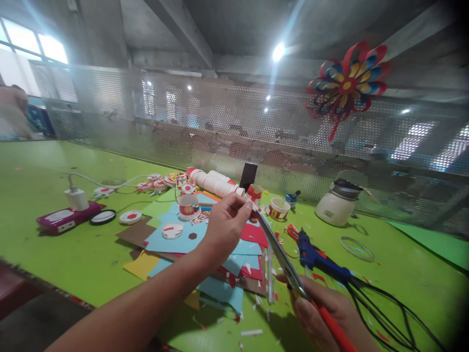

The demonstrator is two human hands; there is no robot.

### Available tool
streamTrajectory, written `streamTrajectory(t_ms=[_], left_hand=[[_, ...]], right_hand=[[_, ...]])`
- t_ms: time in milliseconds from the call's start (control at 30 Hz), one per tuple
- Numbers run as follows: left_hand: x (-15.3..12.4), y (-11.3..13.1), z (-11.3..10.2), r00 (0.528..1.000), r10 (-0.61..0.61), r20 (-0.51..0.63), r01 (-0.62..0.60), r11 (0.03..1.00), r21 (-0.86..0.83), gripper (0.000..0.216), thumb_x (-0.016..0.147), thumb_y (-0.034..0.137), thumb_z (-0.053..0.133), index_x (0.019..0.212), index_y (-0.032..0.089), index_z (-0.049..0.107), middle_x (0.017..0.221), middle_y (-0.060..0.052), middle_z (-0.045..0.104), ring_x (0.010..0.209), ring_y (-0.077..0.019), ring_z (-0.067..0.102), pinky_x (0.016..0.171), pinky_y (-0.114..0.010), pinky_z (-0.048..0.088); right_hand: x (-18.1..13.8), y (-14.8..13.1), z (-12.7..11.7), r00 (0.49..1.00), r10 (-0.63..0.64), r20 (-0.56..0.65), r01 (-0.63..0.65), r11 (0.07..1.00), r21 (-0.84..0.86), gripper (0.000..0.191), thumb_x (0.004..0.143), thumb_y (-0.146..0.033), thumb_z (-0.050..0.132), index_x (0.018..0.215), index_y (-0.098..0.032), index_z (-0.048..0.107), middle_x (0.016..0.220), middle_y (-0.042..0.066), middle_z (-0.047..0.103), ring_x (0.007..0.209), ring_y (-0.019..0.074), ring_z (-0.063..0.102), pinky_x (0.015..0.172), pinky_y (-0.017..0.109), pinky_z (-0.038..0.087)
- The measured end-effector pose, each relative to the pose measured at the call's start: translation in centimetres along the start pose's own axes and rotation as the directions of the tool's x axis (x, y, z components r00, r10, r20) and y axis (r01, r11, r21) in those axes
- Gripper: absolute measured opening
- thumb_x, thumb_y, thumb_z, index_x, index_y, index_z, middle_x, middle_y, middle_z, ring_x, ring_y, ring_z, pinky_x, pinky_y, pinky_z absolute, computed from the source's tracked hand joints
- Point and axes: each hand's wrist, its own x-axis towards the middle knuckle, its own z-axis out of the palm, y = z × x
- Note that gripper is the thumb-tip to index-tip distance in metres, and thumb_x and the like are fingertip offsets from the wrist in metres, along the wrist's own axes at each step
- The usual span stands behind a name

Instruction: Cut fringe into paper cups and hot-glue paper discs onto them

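Head view: left hand (pixel 225 227) pinches the top of a thin white paper strip (pixel 270 266) above the green table (pixel 73 254); right hand (pixel 324 308) grips red-handled scissors (pixel 289 271) against it. Light and floppy, the strip is probably best held by its ends.

Head view, facing forward, close over table (pixel 54 244)

Left arm: bare forearm, extended from the lower left up toward the middle, wrist straight. Left hand (pixel 224 226): raised, back toward the camera, fingers curled, thumb and fingertips pinched together at the upper right of the hand. Right hand (pixel 324 313): low at the bottom edge, right of the left arm, palm side down, fingers wrapped closed in a grip, knuckles uppermost. Right forearm out of view.
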Motion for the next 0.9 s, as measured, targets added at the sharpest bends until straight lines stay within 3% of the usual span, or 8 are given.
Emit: streamTrajectory(t_ms=[300,567,900], left_hand=[[-0.17,-0.16,0.28,0.999,0.013,-0.047,-0.012,0.999,0.031,0.012,0.078,0.02,0.057,0.069,0.015,0.051,0.067,-0.001,0.061,0.062,-0.0094,0.056,0.066,-0.025,0.048],[-0.21,-0.11,0.4,0.998,0.006,-0.065,-0.005,1.0,0.014,0.01,0.078,0.02,0.057,0.07,0.014,0.054,0.068,-0.002,0.062,0.065,-0.0104,0.059,0.066,-0.024,0.048],[-0.19,-0.25,0.4,0.997,0.026,-0.073,-0.024,0.999,0.026,0.012,0.077,0.02,0.058,0.069,0.014,0.052,0.069,-0.002,0.063,0.063,-0.0099,0.059,0.065,-0.024,0.047]], right_hand=[[0.05,-0.3,0.24,0.994,-0.07,-0.082,0.065,0.996,-0.059,0.049,0.084,-0.057,0.039,0.09,-0.02,0.071,0.051,-0.003,0.043,0.045,0.0113,0.037,0.045,0.021,0.032],[0.16,-0.02,0.19,0.994,-0.081,-0.07,0.076,0.994,-0.072,0.046,0.085,-0.053,0.041,0.094,-0.019,0.071,0.053,-0.002,0.048,0.048,0.0124,0.046,0.05,0.021,0.041],[0.18,0.04,0.07,0.99,-0.128,-0.062,0.12,0.985,-0.123,0.046,0.086,-0.051,0.04,0.098,-0.02,0.071,0.051,-0.003,0.047,0.044,0.0116,0.043,0.046,0.021,0.04]])
